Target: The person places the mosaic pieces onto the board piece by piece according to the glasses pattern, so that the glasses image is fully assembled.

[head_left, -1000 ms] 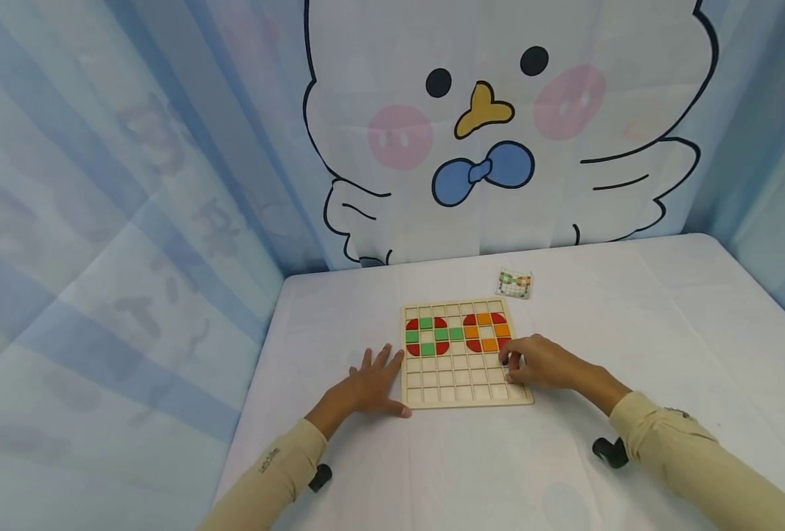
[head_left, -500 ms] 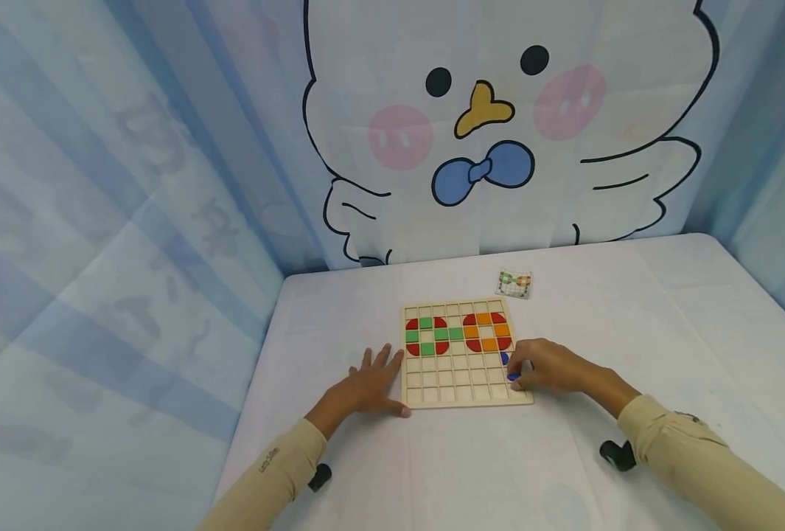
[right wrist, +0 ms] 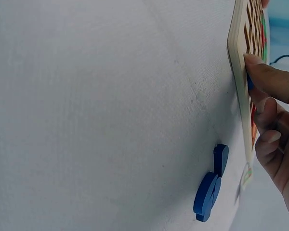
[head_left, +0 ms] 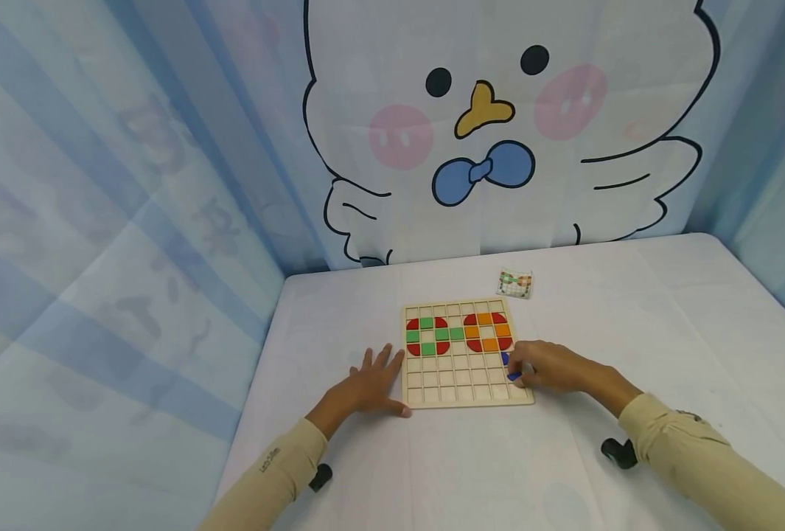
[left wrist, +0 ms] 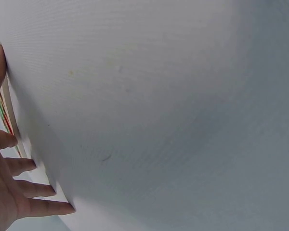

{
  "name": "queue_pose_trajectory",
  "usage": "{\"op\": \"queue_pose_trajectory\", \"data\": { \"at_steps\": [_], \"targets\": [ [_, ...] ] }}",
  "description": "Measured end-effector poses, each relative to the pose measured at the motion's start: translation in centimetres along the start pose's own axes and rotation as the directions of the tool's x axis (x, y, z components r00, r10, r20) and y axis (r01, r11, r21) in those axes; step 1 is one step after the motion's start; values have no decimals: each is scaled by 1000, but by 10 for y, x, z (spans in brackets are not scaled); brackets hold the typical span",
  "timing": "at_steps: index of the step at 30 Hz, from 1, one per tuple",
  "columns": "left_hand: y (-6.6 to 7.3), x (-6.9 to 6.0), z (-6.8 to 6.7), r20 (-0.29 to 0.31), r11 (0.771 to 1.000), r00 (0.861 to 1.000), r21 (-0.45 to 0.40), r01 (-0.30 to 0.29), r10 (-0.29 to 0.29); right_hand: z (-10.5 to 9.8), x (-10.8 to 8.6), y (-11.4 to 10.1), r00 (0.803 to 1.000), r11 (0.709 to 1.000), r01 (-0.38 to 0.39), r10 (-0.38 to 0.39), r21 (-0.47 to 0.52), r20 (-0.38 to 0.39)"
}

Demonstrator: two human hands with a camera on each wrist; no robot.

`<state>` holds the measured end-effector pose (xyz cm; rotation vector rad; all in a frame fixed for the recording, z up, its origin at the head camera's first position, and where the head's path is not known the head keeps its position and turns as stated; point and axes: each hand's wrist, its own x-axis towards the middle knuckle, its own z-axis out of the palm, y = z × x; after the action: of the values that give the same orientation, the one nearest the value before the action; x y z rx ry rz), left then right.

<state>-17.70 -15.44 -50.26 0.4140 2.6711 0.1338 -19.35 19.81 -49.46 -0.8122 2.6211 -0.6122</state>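
A square wooden grid board (head_left: 458, 394) lies on the table with red, green and orange pieces set in its far rows. My left hand (head_left: 368, 383) is spread flat at the board's left edge, fingertips and thumb touching it. At the right edge, my right hand (head_left: 545, 365) pinches a blue piece (head_left: 514, 376) between thumb and forefinger, low over the grid. One more blue piece (head_left: 505, 358) sits in the right column, just nearer than the red corner piece (head_left: 504, 344). In the right wrist view the held piece (right wrist: 250, 82) is mostly hidden by the fingers.
Several loose blue pieces (right wrist: 207, 192) lie on the white table right of the board, seen in the right wrist view. A small pattern card (head_left: 514, 283) lies beyond the board. A printed curtain (head_left: 365, 221) hangs behind the table.
My right hand has shifted slightly right and nearer along the right column, uncovering a blue piece on the grid and another at the fingertips. The left hand stays still.
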Motion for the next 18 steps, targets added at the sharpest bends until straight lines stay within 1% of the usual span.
{"op": "queue_pose_trajectory", "data": {
  "at_steps": [5, 12, 18],
  "targets": [
    [0, 0, -1, 1, 1000, 1000, -8, 2, -2, 0, 1, 2, 1000, 1000, -21, 21, 9, 5],
    [-1, 0, 0, -2, 1000, 1000, -9, -3, 3, -1, 1, 2, 1000, 1000, 12, -12, -7, -2],
    [-1, 0, 1, 0, 1000, 1000, -10, -3, 3, -1, 1, -3, 1000, 1000, 4, -4, -31, 7]
  ]
}}
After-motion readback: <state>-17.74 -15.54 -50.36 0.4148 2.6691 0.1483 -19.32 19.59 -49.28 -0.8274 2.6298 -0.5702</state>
